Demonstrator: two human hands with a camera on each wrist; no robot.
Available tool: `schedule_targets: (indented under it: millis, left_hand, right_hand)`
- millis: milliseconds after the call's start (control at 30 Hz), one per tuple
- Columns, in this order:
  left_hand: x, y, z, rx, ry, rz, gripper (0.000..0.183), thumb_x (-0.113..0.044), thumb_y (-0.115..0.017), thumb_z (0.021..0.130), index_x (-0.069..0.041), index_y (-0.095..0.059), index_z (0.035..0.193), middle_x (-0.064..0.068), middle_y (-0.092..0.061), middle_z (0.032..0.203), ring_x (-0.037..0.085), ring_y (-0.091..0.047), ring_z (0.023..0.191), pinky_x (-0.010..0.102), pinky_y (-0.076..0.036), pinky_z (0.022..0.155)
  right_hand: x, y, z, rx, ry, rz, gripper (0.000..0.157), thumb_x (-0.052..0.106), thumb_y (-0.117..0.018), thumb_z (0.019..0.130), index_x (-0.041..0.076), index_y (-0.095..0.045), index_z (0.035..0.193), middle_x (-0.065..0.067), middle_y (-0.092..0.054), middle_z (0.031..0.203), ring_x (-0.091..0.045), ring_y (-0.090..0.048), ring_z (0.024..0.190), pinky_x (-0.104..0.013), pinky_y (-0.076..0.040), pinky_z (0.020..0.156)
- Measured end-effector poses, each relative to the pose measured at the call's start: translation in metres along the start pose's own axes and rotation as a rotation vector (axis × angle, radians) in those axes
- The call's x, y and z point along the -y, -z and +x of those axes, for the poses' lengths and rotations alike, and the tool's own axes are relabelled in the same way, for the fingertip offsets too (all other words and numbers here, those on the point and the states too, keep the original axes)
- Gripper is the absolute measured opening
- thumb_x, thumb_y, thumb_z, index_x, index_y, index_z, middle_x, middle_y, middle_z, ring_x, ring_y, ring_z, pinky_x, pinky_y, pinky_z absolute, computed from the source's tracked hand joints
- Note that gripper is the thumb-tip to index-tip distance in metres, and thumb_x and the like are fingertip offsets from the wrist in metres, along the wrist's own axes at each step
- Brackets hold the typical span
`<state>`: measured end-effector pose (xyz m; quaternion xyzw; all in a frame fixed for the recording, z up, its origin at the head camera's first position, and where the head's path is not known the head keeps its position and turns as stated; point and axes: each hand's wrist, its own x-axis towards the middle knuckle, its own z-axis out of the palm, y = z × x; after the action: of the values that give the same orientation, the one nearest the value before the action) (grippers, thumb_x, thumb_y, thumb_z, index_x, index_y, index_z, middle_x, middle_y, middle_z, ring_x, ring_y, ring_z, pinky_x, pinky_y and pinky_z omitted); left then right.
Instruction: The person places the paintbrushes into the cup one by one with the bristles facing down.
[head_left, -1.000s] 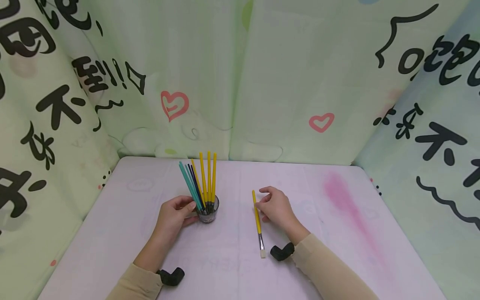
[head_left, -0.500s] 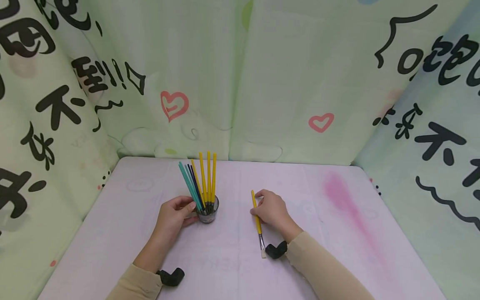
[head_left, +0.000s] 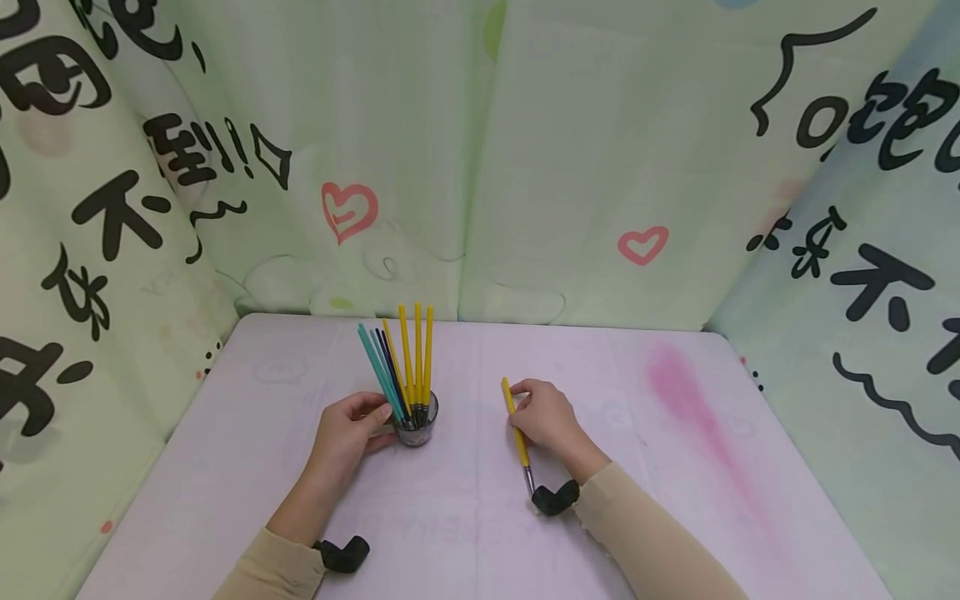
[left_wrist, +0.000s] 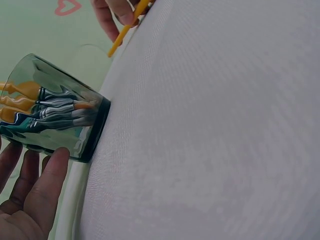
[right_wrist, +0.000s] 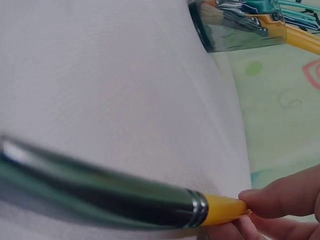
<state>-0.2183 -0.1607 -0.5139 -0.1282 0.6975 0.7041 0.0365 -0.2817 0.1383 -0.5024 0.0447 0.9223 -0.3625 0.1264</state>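
A small clear glass (head_left: 416,433) stands left of the table's middle, holding several paintbrushes (head_left: 408,358) with yellow, teal and dark blue handles, bristles down. My left hand (head_left: 351,425) holds the glass by its left side. In the left wrist view, the thumb (left_wrist: 52,180) lies against the glass near its base, with the other fingers partly behind it. My right hand (head_left: 549,418) pinches a yellow paintbrush (head_left: 519,437) by its handle between thumb and fingers. The metal ferrule (right_wrist: 100,190) looms close in the right wrist view. In the head view, the black wrist camera partly hides the bristles.
A pale pinkish cloth (head_left: 465,533) covers the table, with a pink streak (head_left: 697,408) at the right. Light green curtains (head_left: 547,167) printed with hearts and black characters surround its back and sides. Black wrist cameras (head_left: 343,553) sit at both cuffs.
My right hand has closed its fingers on the yellow paintbrush, which has tilted slightly, its bristle end shifting right behind the wrist camera. The left hand and the glass have stayed in place.
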Motion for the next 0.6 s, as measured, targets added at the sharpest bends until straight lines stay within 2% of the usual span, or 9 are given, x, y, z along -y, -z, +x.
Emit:
schedule_targets:
  millis: [133,367,600]
  left_hand:
    - [0.000,0.000,0.000,-0.002,-0.002,0.003,0.028,-0.009,-0.070,0.105,0.003,-0.070,0.129,0.018,-0.067,0.121,0.020,-0.076,0.099,0.046,-0.069,0.091]
    - [-0.001,-0.001,-0.001,-0.007,0.009,0.005,0.027,-0.009,-0.070,0.104,0.002,-0.070,0.129,0.018,-0.067,0.121,0.020,-0.075,0.101,0.045,-0.069,0.091]
    - [-0.002,-0.001,-0.001,-0.005,0.009,-0.001,0.027,-0.009,-0.070,0.104,0.002,-0.070,0.129,0.018,-0.067,0.121,0.020,-0.075,0.101,0.046,-0.069,0.091]
  right_hand:
    - [-0.001,0.001,0.000,0.002,-0.003,0.073,0.046,0.005,-0.076,0.090,0.010,-0.068,0.135,-0.006,-0.066,0.086,-0.016,-0.058,0.053,-0.023,-0.052,0.049]
    - [0.000,0.002,-0.002,-0.014,0.064,0.197,0.047,0.001,-0.073,0.092,0.009,-0.067,0.139,-0.007,-0.065,0.090,-0.017,-0.055,0.055,-0.023,-0.052,0.049]
    - [0.013,0.005,-0.006,-0.063,0.117,0.329,0.050,0.002,-0.073,0.096,0.013,-0.065,0.144,-0.009,-0.063,0.099,-0.023,-0.064,0.068,-0.033,-0.066,0.062]
